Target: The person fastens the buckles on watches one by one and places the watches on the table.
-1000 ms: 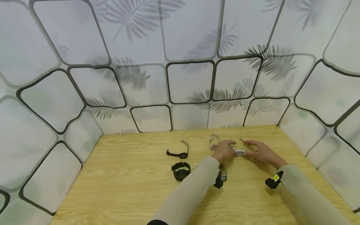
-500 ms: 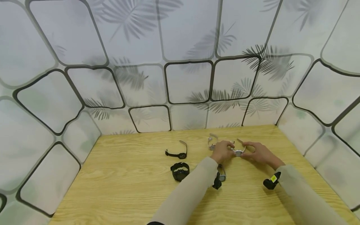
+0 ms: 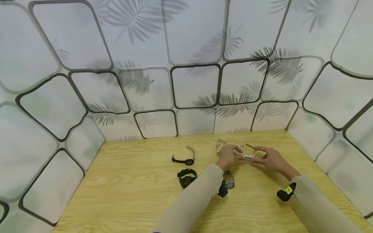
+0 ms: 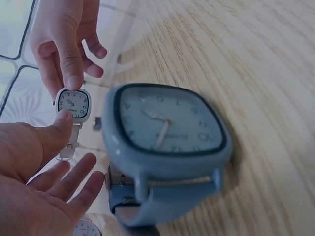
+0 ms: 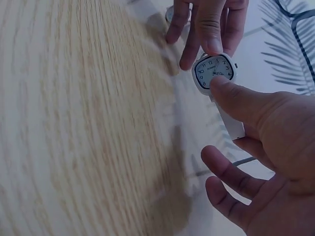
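Note:
A white wristwatch (image 3: 247, 159) with a squarish dial is held between both hands at the right of the table. My left hand (image 3: 229, 157) pinches one side of it, the thumb (image 4: 63, 123) on the dial's edge. On the other side my right hand (image 3: 274, 160) grips it, its thumb (image 5: 225, 86) at the dial and the strap (image 5: 230, 120) running by the fingers. The right hand's lower fingers are spread apart from the watch. Close beneath the left wrist, a blue-grey wristwatch (image 4: 170, 132) stands on the table.
Two black wristwatches, one with an opened strap (image 3: 189, 161) and one chunky with a closed strap (image 3: 187, 181), lie left of the hands. Another pale wristwatch (image 3: 218, 148) sits just behind the left hand. A patterned curtain (image 3: 195, 84) encloses the wooden table (image 3: 131, 187).
Both hands keep hold of the white wristwatch in nearly the same spot. The left forearm has shifted slightly left, uncovering more of the blue-grey wristwatch.

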Motion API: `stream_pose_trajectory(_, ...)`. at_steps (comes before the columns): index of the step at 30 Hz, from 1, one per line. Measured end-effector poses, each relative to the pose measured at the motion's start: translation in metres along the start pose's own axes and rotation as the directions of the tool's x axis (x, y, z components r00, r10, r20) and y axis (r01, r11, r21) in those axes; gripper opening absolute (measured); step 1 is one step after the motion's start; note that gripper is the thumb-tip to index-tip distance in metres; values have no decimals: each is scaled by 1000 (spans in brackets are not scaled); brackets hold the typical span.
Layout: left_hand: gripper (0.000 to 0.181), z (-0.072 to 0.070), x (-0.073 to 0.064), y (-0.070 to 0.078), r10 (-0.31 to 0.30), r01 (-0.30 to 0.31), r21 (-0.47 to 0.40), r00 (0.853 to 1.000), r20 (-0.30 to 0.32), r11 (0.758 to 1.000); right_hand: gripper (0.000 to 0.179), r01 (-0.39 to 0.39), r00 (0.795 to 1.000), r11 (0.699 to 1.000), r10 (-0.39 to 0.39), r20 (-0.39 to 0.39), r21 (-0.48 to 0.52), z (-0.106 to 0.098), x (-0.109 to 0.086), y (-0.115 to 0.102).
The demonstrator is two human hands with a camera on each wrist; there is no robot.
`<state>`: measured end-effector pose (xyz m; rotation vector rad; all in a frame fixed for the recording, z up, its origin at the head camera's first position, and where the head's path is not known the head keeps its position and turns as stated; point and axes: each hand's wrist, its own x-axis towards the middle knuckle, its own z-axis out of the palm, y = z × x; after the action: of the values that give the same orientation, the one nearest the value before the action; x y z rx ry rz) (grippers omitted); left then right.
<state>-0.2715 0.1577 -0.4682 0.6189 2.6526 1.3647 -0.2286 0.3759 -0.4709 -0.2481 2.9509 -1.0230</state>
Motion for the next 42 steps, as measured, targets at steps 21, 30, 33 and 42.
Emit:
stream_pose_trajectory(21, 27, -17, -18, 10, 55, -55, -170, 998, -5, 984, 68, 77, 987, 996, -68, -143, 52, -4, -17, -20)
stream_pose_trajectory(30, 16, -17, -23, 8, 17, -19, -352, 1000, -7, 936, 66, 87, 984, 992, -71, -161, 92, -4, -19, -20)
stream_pose_trajectory(33, 14, -17, -24, 8, 19, -21, -384, 1000, -9, 923, 64, 93, 984, 991, -76, -164, 99, -3, -20, -22)
stream_pose_trajectory(42, 13, -19, -28, 10, -33, 21, -377, 999, -27, 926, 56, 97, 977, 989, -73, -201, 111, 1, -24, -28)
